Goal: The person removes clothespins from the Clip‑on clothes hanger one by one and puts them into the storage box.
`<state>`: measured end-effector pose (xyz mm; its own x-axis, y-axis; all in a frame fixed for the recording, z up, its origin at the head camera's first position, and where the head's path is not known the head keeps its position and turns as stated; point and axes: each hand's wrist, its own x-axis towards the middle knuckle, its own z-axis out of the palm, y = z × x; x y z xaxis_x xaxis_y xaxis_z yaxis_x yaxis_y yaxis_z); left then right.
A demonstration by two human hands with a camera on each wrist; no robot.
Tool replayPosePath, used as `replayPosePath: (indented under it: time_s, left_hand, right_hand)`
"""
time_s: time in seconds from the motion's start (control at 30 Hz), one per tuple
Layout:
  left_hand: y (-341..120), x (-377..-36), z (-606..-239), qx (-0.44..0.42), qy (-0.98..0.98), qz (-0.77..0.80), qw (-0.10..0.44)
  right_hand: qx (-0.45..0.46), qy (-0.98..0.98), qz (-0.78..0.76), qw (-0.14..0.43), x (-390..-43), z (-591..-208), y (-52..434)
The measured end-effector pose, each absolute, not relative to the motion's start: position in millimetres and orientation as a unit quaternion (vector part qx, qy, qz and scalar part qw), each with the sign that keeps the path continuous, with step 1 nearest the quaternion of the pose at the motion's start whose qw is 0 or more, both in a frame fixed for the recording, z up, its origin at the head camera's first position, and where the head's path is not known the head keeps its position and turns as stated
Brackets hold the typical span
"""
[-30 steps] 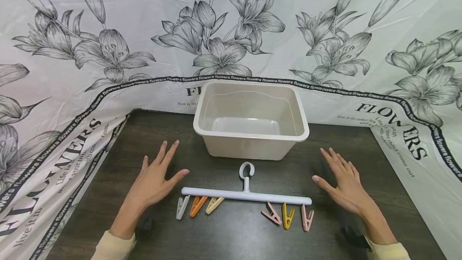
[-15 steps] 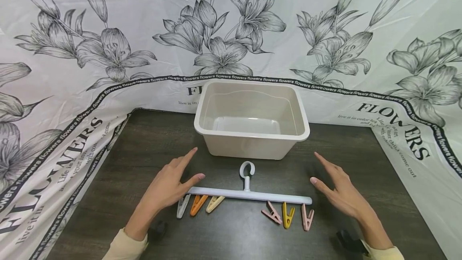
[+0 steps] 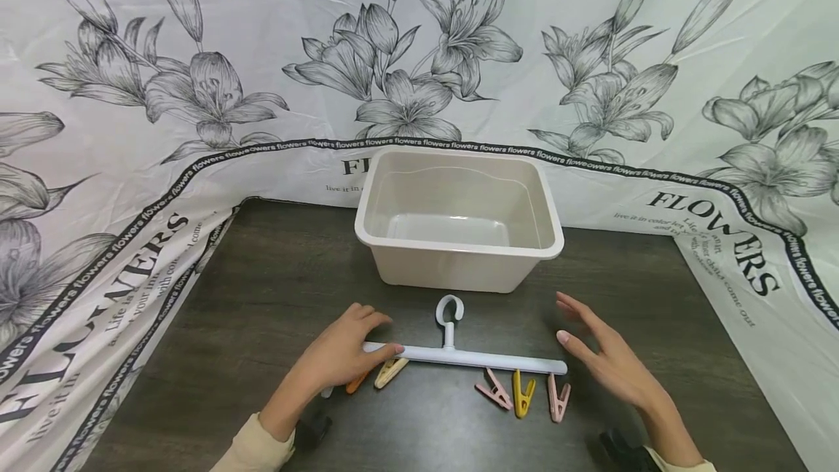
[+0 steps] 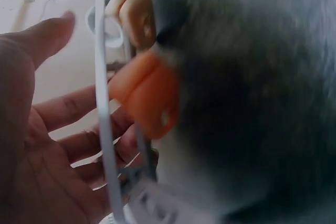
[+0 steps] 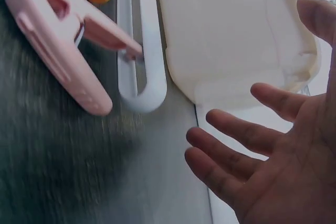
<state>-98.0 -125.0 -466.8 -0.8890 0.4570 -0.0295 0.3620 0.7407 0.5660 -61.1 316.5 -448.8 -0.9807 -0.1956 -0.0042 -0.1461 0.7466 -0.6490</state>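
A white hanger (image 3: 485, 360) with a hook lies on the table, plastic clothespins along its near side. My left hand (image 3: 341, 348) reaches over its left end, thumb at the bar and fingers loosely bent. In the left wrist view the fingers spread behind the bar, beside an orange clothespin (image 4: 149, 95). A cream clothespin (image 3: 391, 372) shows by the thumb; a pale grey one (image 3: 327, 392) is mostly hidden under the hand. At the right end are a pink clothespin (image 3: 496, 390), a yellow one (image 3: 522, 394) and another pink one (image 3: 558, 399). My right hand (image 3: 612, 359) hovers beside that end, fingers extended, holding nothing.
A beige plastic basin (image 3: 452, 268) stands behind the hanger, near the back edge of the dark wooden table (image 3: 282, 253). A white cloth (image 3: 249, 115) printed with flowers hangs behind the table and along both sides.
My left hand has moved right and down, from beside the hanger to over its left end, covering clothespins. My right hand has shifted slightly left and down toward the right end.
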Motion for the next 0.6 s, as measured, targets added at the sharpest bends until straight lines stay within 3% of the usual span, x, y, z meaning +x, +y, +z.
replayPosePath:
  time_s: [0.33, 0.6]
  left_hand:
    - [-111.1, -97.8, -480.0, 0.280, 0.913, 0.277, 0.103]
    - [-108.6, -97.3, -478.7, 0.275, 0.907, 0.290, 0.137]
  right_hand:
    - [-0.089, 0.918, -0.383, 0.049, -56.4, -447.3, 312.3]
    - [-0.100, 0.919, -0.379, 0.033, -58.9, -440.6, 312.0]
